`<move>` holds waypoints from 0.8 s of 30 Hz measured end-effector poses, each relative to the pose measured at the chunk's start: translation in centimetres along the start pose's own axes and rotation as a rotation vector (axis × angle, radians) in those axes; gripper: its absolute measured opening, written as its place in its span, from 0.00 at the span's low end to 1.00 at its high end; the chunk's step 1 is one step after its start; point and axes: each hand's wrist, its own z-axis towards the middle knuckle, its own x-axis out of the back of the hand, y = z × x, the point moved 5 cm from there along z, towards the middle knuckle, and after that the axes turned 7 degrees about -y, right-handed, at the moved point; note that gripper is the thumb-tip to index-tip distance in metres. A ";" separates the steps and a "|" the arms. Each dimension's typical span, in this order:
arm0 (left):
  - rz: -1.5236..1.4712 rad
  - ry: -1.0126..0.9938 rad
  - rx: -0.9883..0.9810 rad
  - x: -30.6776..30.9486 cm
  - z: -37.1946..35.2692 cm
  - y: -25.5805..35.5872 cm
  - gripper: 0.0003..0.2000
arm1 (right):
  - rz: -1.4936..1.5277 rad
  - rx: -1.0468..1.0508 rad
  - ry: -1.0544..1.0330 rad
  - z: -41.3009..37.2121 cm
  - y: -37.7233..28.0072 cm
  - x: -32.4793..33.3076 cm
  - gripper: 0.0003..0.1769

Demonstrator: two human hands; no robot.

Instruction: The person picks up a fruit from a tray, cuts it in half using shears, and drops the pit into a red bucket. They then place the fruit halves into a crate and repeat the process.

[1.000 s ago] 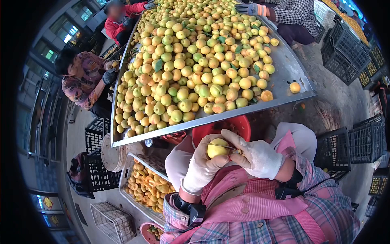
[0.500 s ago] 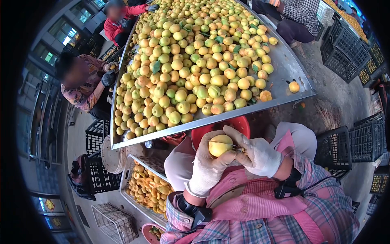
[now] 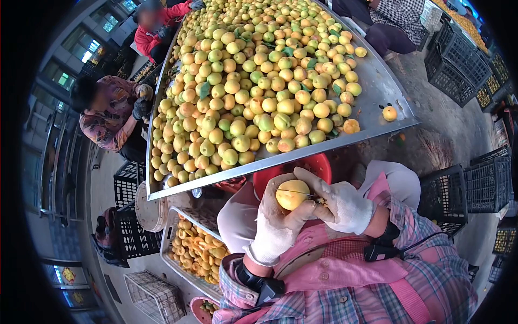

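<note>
My left hand [image 3: 278,210], in a white glove with a tan palm, is closed around a yellow apricot [image 3: 292,200]. Gloved the same way, my right hand [image 3: 339,205] grips a small knife [image 3: 309,194]. The knife's thin dark blade lies across the apricot, and its handle is mostly hidden by my fingers. Both hands meet in front of my lap, over the near edge of a red basin [image 3: 318,166]. Beyond them, a metal table [image 3: 372,121] carries a large heap of apricots [image 3: 243,97].
A white crate [image 3: 166,245] of halved apricots [image 3: 197,248] stands at my left, beside a lidded bucket [image 3: 149,210]. Black crates [image 3: 442,197] stack at right. Co-workers sit along the table: one in a patterned top [image 3: 105,119], one in red [image 3: 145,43], one in checks [image 3: 399,19].
My hands stay nearly in place, with the blade line showing farther across the apricot. The patterned-top person has shifted slightly, and the person in red has moved a hand.
</note>
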 end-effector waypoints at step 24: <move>-0.353 0.033 -0.116 -0.3 -0.3 -1.4 0.32 | 0.042 0.035 0.157 0.4 -0.5 -0.2 0.39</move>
